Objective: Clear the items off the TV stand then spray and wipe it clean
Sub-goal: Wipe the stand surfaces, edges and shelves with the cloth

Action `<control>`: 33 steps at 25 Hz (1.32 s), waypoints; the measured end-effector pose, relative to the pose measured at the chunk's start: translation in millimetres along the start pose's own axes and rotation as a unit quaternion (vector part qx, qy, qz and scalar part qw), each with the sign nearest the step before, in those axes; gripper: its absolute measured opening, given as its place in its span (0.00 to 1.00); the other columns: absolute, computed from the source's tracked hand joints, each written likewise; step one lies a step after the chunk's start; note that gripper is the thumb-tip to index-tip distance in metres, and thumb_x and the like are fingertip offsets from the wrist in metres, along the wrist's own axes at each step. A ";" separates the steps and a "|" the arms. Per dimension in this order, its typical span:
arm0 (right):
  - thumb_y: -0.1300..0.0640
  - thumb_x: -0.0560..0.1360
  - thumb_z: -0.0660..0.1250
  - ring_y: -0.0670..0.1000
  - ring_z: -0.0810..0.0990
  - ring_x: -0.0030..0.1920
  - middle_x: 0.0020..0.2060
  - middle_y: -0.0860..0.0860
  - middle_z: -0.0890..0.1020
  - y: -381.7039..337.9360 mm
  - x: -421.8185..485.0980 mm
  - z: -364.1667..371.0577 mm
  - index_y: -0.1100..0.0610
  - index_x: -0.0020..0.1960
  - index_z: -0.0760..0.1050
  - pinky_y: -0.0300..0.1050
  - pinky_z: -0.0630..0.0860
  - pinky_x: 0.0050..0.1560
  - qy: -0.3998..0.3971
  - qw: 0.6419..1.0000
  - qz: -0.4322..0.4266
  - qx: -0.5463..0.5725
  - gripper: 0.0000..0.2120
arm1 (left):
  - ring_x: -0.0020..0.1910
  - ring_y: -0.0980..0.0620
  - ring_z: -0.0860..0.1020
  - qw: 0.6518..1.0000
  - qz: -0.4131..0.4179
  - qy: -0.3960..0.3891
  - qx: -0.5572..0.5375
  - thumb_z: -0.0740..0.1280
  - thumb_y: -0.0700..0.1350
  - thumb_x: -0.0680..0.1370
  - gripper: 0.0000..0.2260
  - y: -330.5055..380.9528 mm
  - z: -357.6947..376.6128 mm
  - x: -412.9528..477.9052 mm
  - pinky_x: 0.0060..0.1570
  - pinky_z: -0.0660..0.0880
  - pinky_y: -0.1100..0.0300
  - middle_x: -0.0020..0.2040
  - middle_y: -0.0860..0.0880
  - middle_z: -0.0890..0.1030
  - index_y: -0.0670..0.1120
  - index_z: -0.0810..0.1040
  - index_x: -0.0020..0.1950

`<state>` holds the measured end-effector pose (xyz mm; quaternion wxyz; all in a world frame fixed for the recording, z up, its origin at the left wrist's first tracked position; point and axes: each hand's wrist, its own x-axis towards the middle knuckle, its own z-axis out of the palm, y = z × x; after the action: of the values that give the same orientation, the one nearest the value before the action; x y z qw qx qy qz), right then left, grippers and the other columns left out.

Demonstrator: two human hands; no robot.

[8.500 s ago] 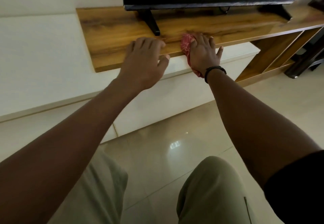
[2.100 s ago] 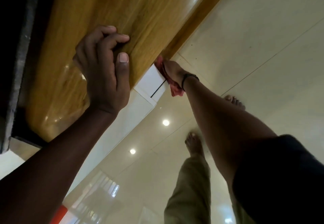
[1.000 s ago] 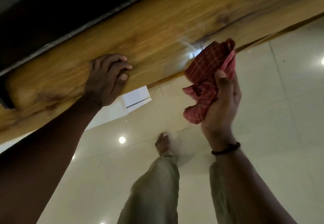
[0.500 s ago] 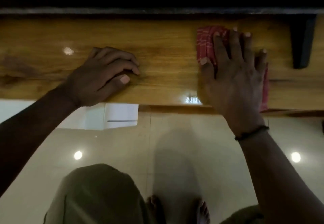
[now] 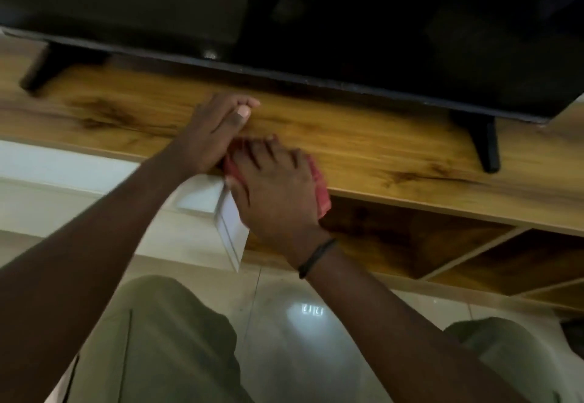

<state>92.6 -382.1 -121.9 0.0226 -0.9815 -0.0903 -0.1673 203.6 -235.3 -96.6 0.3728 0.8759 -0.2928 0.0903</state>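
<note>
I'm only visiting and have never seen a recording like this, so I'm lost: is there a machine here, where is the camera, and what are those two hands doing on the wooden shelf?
There is no machine here. A person wears a wide-angle camera on the head, so you look down along their own arms. The left hand rests on the wooden top of the TV stand. The right hand presses a red cloth onto the wood near its front edge, as for wiping. Behind them stands the black TV on its dark legs. The picture is somewhat blurred.
</note>
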 end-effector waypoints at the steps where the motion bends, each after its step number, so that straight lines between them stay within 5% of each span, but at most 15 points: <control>1: 0.45 0.81 0.61 0.61 0.69 0.74 0.71 0.55 0.73 -1.0 -9.8 -0.6 0.50 0.74 0.67 0.66 0.67 0.71 -0.002 1.000 -0.027 -0.008 0.23 | 0.68 0.52 0.70 1.000 -0.003 0.010 0.002 0.53 0.55 0.85 0.18 4.2 -2.2 -8.0 0.71 0.66 0.45 0.67 0.53 0.75 0.52 0.75 0.70; 4: 0.54 0.77 0.64 0.61 0.68 0.75 0.75 0.53 0.72 38.3 -32.7 -1.2 0.47 0.76 0.65 0.66 0.68 0.71 0.012 0.996 -0.068 -0.051 0.28 | 0.70 0.56 0.65 0.998 0.038 -0.030 0.047 0.53 0.63 0.83 0.20 7.7 0.8 -33.9 0.70 0.61 0.48 0.68 0.60 0.71 0.58 0.71 0.71; 9: 0.62 0.79 0.70 0.59 0.71 0.75 0.75 0.52 0.74 152.8 -109.8 -14.9 0.49 0.78 0.65 0.65 0.66 0.72 0.100 0.991 -0.006 -0.094 0.30 | 0.74 0.55 0.62 0.981 0.081 -0.070 0.163 0.57 0.69 0.79 0.26 14.1 17.6 -57.1 0.70 0.53 0.54 0.72 0.60 0.68 0.60 0.67 0.74; 12: 0.61 0.80 0.68 0.59 0.70 0.75 0.74 0.52 0.74 138.9 -108.7 -12.0 0.48 0.77 0.67 0.68 0.66 0.73 0.118 0.988 0.059 -0.086 0.27 | 0.76 0.51 0.60 0.972 0.117 -0.068 0.194 0.64 0.65 0.76 0.33 48.3 40.8 -48.5 0.72 0.54 0.53 0.76 0.57 0.64 0.57 0.61 0.78; 16: 0.57 0.76 0.71 0.61 0.71 0.71 0.69 0.56 0.77 106.6 -82.9 -2.2 0.53 0.70 0.73 0.68 0.70 0.71 0.110 0.992 -0.008 -0.054 0.23 | 0.76 0.48 0.62 0.936 0.206 -0.106 0.264 0.74 0.50 0.72 0.42 109.9 102.3 -31.6 0.75 0.61 0.47 0.79 0.51 0.61 0.53 0.55 0.81; 21: 0.64 0.77 0.69 0.57 0.69 0.76 0.76 0.50 0.72 225.1 -167.2 -34.9 0.48 0.77 0.69 0.67 0.64 0.75 0.133 0.984 0.081 -0.087 0.31 | 0.74 0.47 0.66 0.923 0.238 -0.094 0.288 0.74 0.49 0.74 0.40 124.4 127.3 -16.6 0.71 0.67 0.45 0.78 0.51 0.64 0.53 0.56 0.81; 24: 0.57 0.79 0.71 0.59 0.69 0.77 0.76 0.51 0.72 287.0 -213.2 -66.4 0.49 0.77 0.69 0.65 0.61 0.77 0.103 0.979 0.143 -0.103 0.28 | 0.74 0.46 0.66 0.922 0.197 -0.106 0.314 0.72 0.52 0.76 0.38 124.9 134.1 -8.6 0.71 0.66 0.44 0.78 0.51 0.65 0.53 0.56 0.81; 27: 0.54 0.81 0.66 0.59 0.67 0.77 0.77 0.50 0.72 271.5 -201.7 -57.4 0.47 0.78 0.68 0.65 0.57 0.77 0.105 0.975 0.179 -0.079 0.26 | 0.73 0.44 0.67 0.935 0.187 -0.084 0.290 0.72 0.53 0.76 0.36 156.4 153.0 -9.3 0.69 0.67 0.41 0.76 0.48 0.69 0.50 0.60 0.79; 33: 0.47 0.82 0.60 0.54 0.60 0.81 0.80 0.47 0.65 325.1 -227.1 -70.8 0.43 0.81 0.58 0.61 0.52 0.80 0.030 0.984 0.141 -0.106 0.29 | 0.76 0.46 0.63 0.923 0.319 -0.090 0.194 0.69 0.49 0.78 0.34 280.9 238.2 8.5 0.74 0.62 0.45 0.78 0.51 0.64 0.53 0.56 0.81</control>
<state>-81.0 -745.4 -135.2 -0.0556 -0.9759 0.0679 -0.2000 33.3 -561.8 -92.9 0.1194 0.7960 -0.5654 0.1804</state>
